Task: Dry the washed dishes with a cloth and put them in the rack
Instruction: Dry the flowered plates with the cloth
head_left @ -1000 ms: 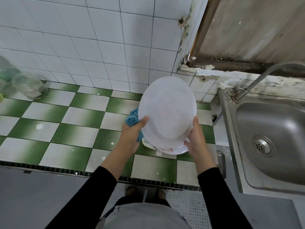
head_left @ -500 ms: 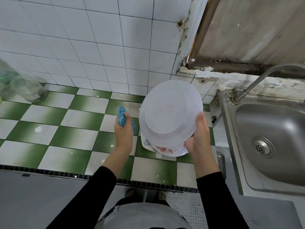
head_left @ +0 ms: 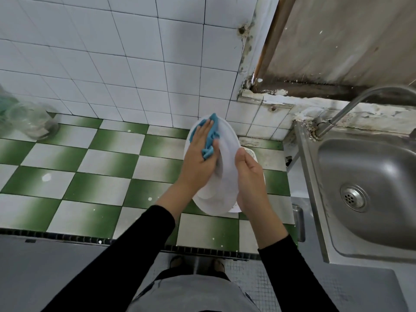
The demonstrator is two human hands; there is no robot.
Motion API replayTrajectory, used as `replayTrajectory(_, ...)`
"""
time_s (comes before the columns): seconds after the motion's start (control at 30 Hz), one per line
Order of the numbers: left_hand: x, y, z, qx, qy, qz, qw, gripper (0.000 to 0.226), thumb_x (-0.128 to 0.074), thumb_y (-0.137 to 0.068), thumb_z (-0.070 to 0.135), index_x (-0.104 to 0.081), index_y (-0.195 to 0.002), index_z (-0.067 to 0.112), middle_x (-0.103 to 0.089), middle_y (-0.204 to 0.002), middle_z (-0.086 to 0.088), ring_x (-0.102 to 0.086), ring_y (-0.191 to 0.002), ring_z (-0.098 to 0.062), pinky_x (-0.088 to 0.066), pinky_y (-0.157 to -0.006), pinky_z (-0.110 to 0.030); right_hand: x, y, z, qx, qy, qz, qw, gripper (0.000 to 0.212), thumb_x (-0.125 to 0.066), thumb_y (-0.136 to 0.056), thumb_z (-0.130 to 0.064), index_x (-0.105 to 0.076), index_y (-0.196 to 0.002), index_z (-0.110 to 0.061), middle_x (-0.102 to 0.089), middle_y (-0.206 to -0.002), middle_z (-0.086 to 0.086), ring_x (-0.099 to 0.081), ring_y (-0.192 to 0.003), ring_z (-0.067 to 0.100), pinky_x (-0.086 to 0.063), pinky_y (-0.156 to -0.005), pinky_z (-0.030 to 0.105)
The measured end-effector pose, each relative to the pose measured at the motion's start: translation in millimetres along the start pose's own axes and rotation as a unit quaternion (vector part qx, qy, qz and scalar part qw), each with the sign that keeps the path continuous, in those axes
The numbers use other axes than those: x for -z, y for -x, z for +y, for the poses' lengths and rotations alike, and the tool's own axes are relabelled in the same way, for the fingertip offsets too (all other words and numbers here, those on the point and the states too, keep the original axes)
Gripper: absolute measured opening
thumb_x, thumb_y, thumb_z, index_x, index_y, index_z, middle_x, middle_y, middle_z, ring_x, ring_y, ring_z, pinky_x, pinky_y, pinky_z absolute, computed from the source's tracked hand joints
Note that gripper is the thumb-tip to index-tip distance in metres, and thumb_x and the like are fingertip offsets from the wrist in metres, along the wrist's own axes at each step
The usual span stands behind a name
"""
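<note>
Grips 1 white plate (head_left: 216, 199) by its rim with curled right hand (head_left: 249, 176), tilted above the counter (head_left: 101, 176); presses blue cloth (head_left: 212, 136) flat on its face with left hand (head_left: 198, 158), fingers straight; seems midway through drying; leaves 1 more plate (head_left: 251, 153) beneath; shows no rack, so racking looks undone.
</note>
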State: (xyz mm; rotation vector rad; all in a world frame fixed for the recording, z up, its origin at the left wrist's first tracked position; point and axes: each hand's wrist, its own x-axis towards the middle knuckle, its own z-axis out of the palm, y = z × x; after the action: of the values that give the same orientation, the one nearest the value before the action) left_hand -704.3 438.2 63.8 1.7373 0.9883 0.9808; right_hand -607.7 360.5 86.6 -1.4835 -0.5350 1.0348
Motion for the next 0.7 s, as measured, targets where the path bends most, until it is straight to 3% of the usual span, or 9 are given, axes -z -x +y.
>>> replayTrajectory(0.07,-2.4,6.3,0.4,-0.041,-0.044,-0.032,0.998,0.056,-0.041,-0.103,0.024,-0.022,-0.155,0.014,-0.018,-0.162,0.002,-0.009,-0.151,-0.013,-0.021,-0.121,-0.048,-2.3,-0.3,-5.5,-0.002,-0.011,0.004,1.000,0.032,-0.046,-0.105,-0.043,-0.074,-0.091,-0.034,-0.074,-0.105,-0.001,-0.065,-0.111,0.026,-0.051,-0.102,0.051)
replayTrajectory(0.13,-7.1,21.2,-5.7,-0.142,-0.120,-0.091,0.978,0.062,-0.041,-0.096,0.023,-0.023,-0.154,0.011,-0.018,-0.162,-0.003,-0.007,-0.152,-0.021,-0.016,-0.121,-0.051,-1.4,-4.9,-9.2,-0.010,-0.032,0.015,0.999,0.028,-0.046,-0.106,-0.038,-0.072,-0.102,-0.028,-0.075,-0.109,0.001,-0.067,-0.111,0.025,-0.053,-0.101,0.047)
replayTrajectory(0.2,-3.0,19.8,-11.6,-0.186,-0.149,-0.119,0.964,0.063,-0.041,-0.094,0.023,-0.024,-0.153,0.010,-0.019,-0.162,-0.005,-0.005,-0.152,-0.021,-0.013,-0.122,-0.051,0.2,-6.5,-10.3,-0.017,-0.038,0.019,0.999,0.028,-0.048,-0.105,-0.037,-0.071,-0.111,-0.024,-0.074,-0.113,0.003,-0.067,-0.112,0.026,-0.053,-0.100,0.048)
replayTrajectory(0.33,5.8,-5.5,1.3,-0.026,-0.081,-0.047,0.995,0.059,-0.040,-0.099,0.027,-0.022,-0.155,0.014,-0.016,-0.163,0.001,-0.005,-0.151,-0.015,-0.017,-0.122,-0.047,-1.1,-2.5,-7.8,-0.023,-0.020,0.012,0.999,0.028,-0.048,-0.105,-0.039,-0.073,-0.103,-0.027,-0.074,-0.109,0.003,-0.065,-0.111,0.030,-0.052,-0.100,0.051)
replayTrajectory(0.4,2.7,0.1,3.5,-0.081,-0.125,-0.053,0.987,0.060,-0.040,-0.099,0.027,-0.022,-0.155,0.013,-0.017,-0.163,-0.001,-0.005,-0.151,-0.018,-0.017,-0.121,-0.050,-2.8,-3.5,-9.8,-0.024,-0.020,0.017,0.999,0.027,-0.049,-0.104,-0.041,-0.073,-0.105,-0.027,-0.073,-0.112,0.002,-0.065,-0.113,0.028,-0.051,-0.101,0.051)
replayTrajectory(0.47,-0.1,8.4,-3.5,-0.166,-0.160,-0.112,0.967,0.064,-0.040,-0.095,0.027,-0.020,-0.154,0.012,-0.017,-0.163,-0.003,-0.004,-0.152,-0.020,-0.016,-0.121,-0.053,-2.2,-4.9,-11.9,-0.027,-0.019,0.029,0.999,0.029,-0.050,-0.103,-0.043,-0.071,-0.114,-0.027,-0.072,-0.116,0.001,-0.064,-0.114,0.027,-0.051,-0.102,0.051)
replayTrajectory(0.53,4.5,2.6,-5.5,-0.144,-0.150,-0.125,0.970,0.065,-0.038,-0.095,0.030,-0.018,-0.154,0.013,-0.014,-0.162,0.000,-0.004,-0.152,-0.018,-0.014,-0.122,-0.051,-0.5,-5.0,-12.4,-0.033,-0.023,0.030,0.999,0.028,-0.050,-0.103,-0.041,-0.071,-0.113,-0.026,-0.072,-0.115,0.003,-0.065,-0.113,0.028,-0.051,-0.102,0.051)
replayTrajectory(0.63,5.9,-10.5,1.5,-0.057,-0.132,-0.069,0.987,0.060,-0.038,-0.100,0.032,-0.020,-0.155,0.016,-0.015,-0.163,0.002,-0.006,-0.151,-0.017,-0.015,-0.122,-0.046,-1.4,-1.0,-11.5,-0.032,-0.027,0.024,0.999,0.027,-0.049,-0.104,-0.040,-0.073,-0.106,-0.028,-0.073,-0.113,0.002,-0.065,-0.112,0.028,-0.051,-0.101,0.052)
replayTrajectory(0.7,6.3,-9.1,2.9,-0.120,-0.153,-0.073,0.978,0.061,-0.039,-0.098,0.031,-0.023,-0.154,0.013,-0.019,-0.162,0.000,-0.008,-0.151,-0.017,-0.013,-0.123,-0.045,-3.4,0.4,-13.5,-0.024,-0.039,0.024,0.999,0.026,-0.047,-0.105,-0.038,-0.072,-0.104,-0.029,-0.072,-0.115,0.000,-0.064,-0.115,0.026,-0.050,-0.103,0.050)
